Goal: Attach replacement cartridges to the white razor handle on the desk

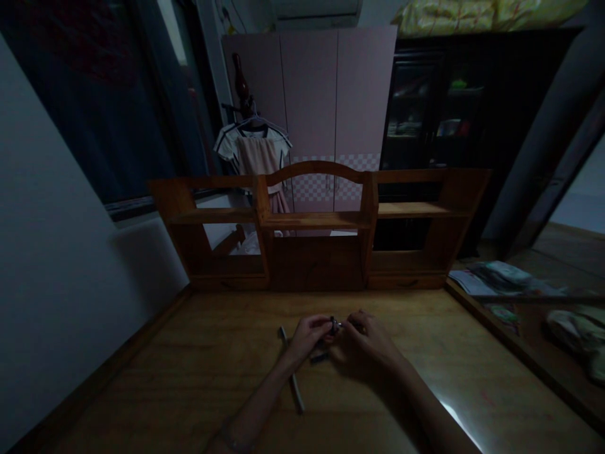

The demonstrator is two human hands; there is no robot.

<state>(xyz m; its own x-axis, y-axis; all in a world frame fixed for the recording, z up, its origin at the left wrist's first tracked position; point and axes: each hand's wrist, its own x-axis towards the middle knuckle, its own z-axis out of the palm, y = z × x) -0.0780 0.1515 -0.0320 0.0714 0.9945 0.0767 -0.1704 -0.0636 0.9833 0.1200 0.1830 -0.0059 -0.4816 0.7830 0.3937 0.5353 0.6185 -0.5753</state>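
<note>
Small dark part (pixel 333 325) is pinched by L hand (pixel 306 335), shiny tip (pixel 339 325) by R hand (pixel 373 335); both shd be kept aligned, unforced.

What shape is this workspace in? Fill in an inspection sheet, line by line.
Surface: wooden table, glare at lower right.
Job's things: small dark object with a shiny part, held up; thin strip and short dark piece lying close by.
Clutter: pale pile beyond the table's right edge, contents unclear.
Hands: left hand holds the small dark object; right hand meets it, grip unclear.
Cables: nothing seen for certain.
Surroundings: wooden shelf behind; pink cupboard, hanging clothes beyond; dim light.
</note>
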